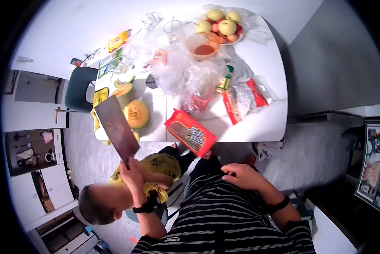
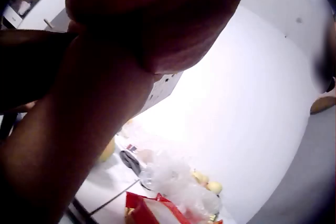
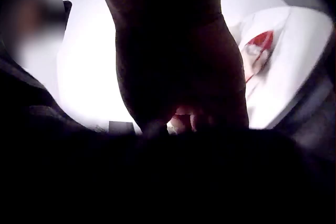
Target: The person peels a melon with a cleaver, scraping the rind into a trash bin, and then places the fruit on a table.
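In the head view my left hand (image 1: 133, 175) grips the handle of a cleaver (image 1: 117, 127). Its broad, smudged blade slants up and left, overlapping the table's front edge and the cut melon. A melon half (image 1: 137, 113) shows its orange, seeded face beside the blade; another melon piece (image 1: 123, 94) sits just behind. My right hand (image 1: 242, 175) is by my lap, holding nothing, fingers loosely bent. Nearest ahead of it, a red packet (image 1: 191, 133) juts over the table edge. Both wrist views are dark; the left hand (image 2: 157, 19) there hides the cleaver.
Another person in a yellow shirt (image 1: 160, 165) stands close by my left arm. On the white table (image 1: 257, 131) are plastic bags (image 1: 171, 72), an orange bowl (image 1: 203, 45), a fruit plate, a red-and-clear food bag (image 1: 242, 101) and a green-capped bottle (image 1: 226, 79). A dark chair (image 1: 80, 89) stands left.
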{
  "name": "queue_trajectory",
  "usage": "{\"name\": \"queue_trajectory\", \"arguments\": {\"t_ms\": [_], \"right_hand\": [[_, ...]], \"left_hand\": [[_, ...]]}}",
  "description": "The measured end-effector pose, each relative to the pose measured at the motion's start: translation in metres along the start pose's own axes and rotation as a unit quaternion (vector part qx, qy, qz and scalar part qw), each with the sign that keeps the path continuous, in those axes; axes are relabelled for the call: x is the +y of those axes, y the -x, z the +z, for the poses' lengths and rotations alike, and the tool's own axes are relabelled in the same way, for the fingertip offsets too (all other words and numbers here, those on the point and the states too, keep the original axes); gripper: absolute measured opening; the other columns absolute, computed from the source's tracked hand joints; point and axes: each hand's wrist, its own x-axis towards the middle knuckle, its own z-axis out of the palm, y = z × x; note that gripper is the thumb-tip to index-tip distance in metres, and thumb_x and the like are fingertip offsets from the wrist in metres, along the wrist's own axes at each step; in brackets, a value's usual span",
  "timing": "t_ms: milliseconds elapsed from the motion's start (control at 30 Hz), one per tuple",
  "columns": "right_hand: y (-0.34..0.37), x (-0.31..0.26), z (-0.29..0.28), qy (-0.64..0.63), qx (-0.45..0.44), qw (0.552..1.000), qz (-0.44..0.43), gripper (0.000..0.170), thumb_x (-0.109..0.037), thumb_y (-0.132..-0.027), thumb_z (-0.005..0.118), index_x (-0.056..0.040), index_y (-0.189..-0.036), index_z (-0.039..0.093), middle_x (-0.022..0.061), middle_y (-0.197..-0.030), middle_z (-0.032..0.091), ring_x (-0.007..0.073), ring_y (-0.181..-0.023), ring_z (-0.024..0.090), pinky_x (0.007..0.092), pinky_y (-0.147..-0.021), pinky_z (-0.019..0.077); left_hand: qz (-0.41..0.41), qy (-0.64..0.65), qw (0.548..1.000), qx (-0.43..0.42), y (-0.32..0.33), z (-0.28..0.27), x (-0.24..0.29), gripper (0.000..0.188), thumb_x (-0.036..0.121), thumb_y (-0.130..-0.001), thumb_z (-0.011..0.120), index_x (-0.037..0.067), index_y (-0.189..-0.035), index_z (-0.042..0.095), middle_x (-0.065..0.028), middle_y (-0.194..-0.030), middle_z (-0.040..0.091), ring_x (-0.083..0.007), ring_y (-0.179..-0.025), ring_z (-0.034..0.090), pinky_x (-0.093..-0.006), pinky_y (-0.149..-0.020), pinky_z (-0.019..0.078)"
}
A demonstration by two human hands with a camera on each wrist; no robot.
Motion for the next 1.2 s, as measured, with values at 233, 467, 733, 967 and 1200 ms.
{"name": "queue_trajectory", "arguments": {"t_ms": [233,467,733,967,1200], "right_hand": [[-0.108,-0.124,0.052,-0.031,-0.031,0.978,-0.202,0.049,-0.031,-0.089,0.064,0.0004,-0.124,0.051,0.017,-0.11,0.061,0.0287,-0.095,0.063,0.036,-0.083,0.0498],[-0.134,-0.168,0.061,-0.286,-0.032,0.943,-0.169,0.06,-0.04,-0.095,0.054,0.0007,-0.135,0.035,0.0158,-0.118,0.053,0.0221,-0.11,0.053,0.0339,-0.093,0.0427],[-0.113,-0.165,0.047,-0.28,0.259,0.901,-0.207,0.045,-0.037,-0.097,0.052,0.0025,-0.116,0.043,0.0133,-0.105,0.054,0.0208,-0.102,0.053,0.0335,-0.088,0.0423],[-0.097,-0.134,0.032,-0.233,0.4,0.884,-0.061,0.025,-0.012,-0.081,0.072,-0.0021,-0.095,0.053,0.0037,-0.079,0.059,0.0102,-0.069,0.053,0.0284,-0.065,0.0477],[-0.13,-0.138,0.057,-0.189,0.303,0.932,-0.057,0.031,-0.017,-0.082,0.07,-0.003,-0.103,0.054,0.0074,-0.078,0.061,0.0172,-0.07,0.059,0.0338,-0.066,0.0494]], "left_hand": [[0.045,0.162,0.985,-0.048,-0.027,0.0,0.039,0.012,0.006,-0.088,0.055,-0.003,-0.096,0.057,-0.0112,-0.089,0.06,-0.0177,-0.081,0.054,-0.0304,-0.076,0.0456],[0.013,0.329,0.926,-0.188,-0.007,0.022,0.091,0.019,0.017,-0.094,0.059,0.001,-0.104,0.055,0.0015,-0.077,0.054,-0.0061,-0.073,0.047,-0.022,-0.066,0.0431],[-0.02,0.537,0.761,-0.363,0.006,0.05,0.134,0.043,0.038,-0.102,0.039,0.003,-0.125,0.048,-0.0019,-0.104,0.056,-0.0103,-0.093,0.051,-0.0259,-0.084,0.0432],[0.054,0.409,0.854,-0.317,-0.014,0.017,0.121,0.034,0.013,-0.095,0.051,0.0,-0.126,0.05,-0.0083,-0.121,0.053,-0.0164,-0.106,0.051,-0.0308,-0.096,0.0382],[-0.077,0.261,0.957,0.097,-0.114,0.015,-0.038,0.047,0.032,-0.1,0.043,-0.002,-0.131,0.041,-0.0154,-0.13,0.048,-0.024,-0.122,0.044,-0.0353,-0.106,0.0306]]}}
